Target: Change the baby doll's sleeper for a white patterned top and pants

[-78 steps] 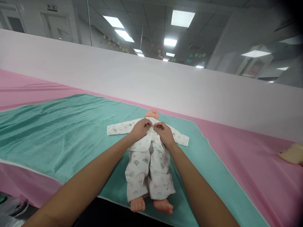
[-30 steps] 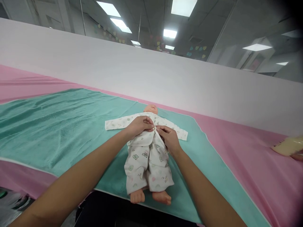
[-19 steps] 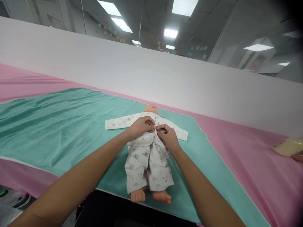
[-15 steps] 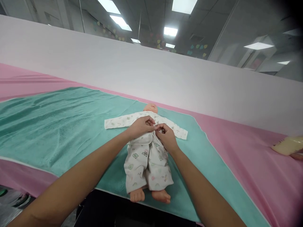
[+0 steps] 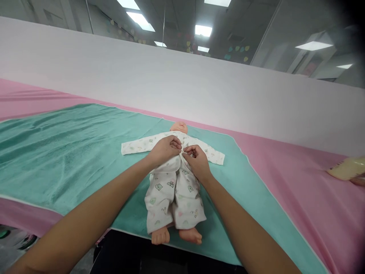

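Observation:
A baby doll [image 5: 179,126] lies on its back on a teal towel [image 5: 71,152], head away from me, bare feet toward me. It wears a white printed top and trousers [image 5: 171,198], sleeves spread out to both sides. My left hand [image 5: 164,148] and my right hand [image 5: 194,160] meet over the doll's chest. Both pinch the front edges of the top, fingers curled, where the two flaps come together.
The towel lies on a pink sheet [image 5: 299,190] backed by a low white wall [image 5: 199,91]. A pale yellow object [image 5: 345,168] rests on the sheet at the far right edge. The near edge of the surface runs just below the doll's feet.
Both hands have stayed pinched at the doll's chest, with small finger shifts along the top's closure. The view has drifted slightly, so the doll sits a little lower left.

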Tool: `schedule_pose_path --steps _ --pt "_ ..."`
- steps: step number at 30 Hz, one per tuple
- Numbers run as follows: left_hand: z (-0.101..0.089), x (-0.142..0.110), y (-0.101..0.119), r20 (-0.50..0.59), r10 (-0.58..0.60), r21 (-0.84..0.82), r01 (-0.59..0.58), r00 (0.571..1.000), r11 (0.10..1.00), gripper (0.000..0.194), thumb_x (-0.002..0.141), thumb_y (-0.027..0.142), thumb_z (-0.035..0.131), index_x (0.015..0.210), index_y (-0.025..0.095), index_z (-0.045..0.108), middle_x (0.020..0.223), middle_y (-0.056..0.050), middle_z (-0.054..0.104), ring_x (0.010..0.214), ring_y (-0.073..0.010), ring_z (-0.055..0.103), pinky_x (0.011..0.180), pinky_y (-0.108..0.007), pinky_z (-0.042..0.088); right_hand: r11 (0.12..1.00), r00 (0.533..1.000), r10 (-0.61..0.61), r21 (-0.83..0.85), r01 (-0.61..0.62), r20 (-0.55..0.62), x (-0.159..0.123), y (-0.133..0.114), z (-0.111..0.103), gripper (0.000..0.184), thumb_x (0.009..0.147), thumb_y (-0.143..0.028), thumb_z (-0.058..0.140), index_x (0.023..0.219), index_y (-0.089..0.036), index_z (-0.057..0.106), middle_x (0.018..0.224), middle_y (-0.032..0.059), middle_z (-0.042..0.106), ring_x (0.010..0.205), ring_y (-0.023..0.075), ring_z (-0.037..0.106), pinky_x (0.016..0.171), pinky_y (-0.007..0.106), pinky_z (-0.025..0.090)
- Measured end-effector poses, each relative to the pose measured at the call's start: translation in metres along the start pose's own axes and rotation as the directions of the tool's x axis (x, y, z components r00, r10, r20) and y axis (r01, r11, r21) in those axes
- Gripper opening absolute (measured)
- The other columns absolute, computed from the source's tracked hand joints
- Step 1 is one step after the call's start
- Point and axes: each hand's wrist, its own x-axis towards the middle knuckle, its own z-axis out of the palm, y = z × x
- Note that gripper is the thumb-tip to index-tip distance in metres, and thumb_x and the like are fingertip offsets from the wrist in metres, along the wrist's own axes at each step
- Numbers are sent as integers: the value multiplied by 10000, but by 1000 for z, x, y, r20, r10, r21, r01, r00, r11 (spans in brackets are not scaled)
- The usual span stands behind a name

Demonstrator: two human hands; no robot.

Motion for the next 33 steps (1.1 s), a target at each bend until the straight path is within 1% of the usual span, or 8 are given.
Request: schedule_pose_path --steps 5,8,13,16,19,24,29,33 --pt "2 -1 4 -17 4 190 0 1000 982 190 662 182 540 844 208 591 821 3 653 762 -149 609 670 -241 456 1000 1000 -1 -3 1 5 0 0 1 141 692 -271 586 799 -205 522 910 29 607 779 144 504 688 274 413" --pt "3 -1 6 -13 -2 239 5 1000 971 199 665 195 539 856 213 590 807 5 652 753 -155 603 645 -241 441 997 1000 -4 -70 6 21 1 -2 -3 151 696 -280 590 815 -209 529 891 19 604 750 141 500 680 276 399" --pt "-1 0 3 19 -10 174 7 1000 985 193 676 216 544 866 204 572 776 13 643 719 -142 591 604 -224 422 939 995 -5 -340 40 104 3 -13 -14 180 684 -363 624 805 -231 605 758 -3 547 677 143 468 648 288 376" --pt "-3 2 0 57 -43 103 37 997 994 224 674 225 562 896 190 568 780 7 644 725 -141 593 581 -212 411 913 988 -13 -400 75 156 3 -19 -17 159 692 -366 612 783 -238 640 780 4 553 705 148 483 661 290 378" --pt "-4 2 -2 81 -32 102 23 996 994 197 679 221 563 872 187 584 769 2 636 720 -140 585 585 -212 414 901 982 23 -430 62 189 3 -20 -16 113 689 -317 601 759 -240 647 784 -3 570 699 141 490 659 284 376" --pt "-7 2 3 61 5 293 -23 998 956 108 683 209 547 732 200 643 743 -7 640 690 -151 566 582 -229 406 894 988 22 -446 49 153 0 -17 -9 106 699 -254 539 698 -236 643 764 -2 570 712 143 494 660 283 379" --pt "-13 2 9 65 14 377 -37 998 925 115 689 225 555 697 207 669 761 -10 658 700 -158 571 590 -234 405 909 995 15 -415 29 102 -3 -18 -6 117 700 -300 540 709 -230 634 767 2 564 718 149 489 668 290 384" --pt "-16 -1 11 93 -30 389 -8 995 921 131 683 306 587 703 212 676 715 -9 648 638 -149 550 511 -229 362 920 994 37 -393 8 107 -3 -18 -8 162 696 -373 576 743 -235 645 776 3 560 709 149 482 656 292 382"
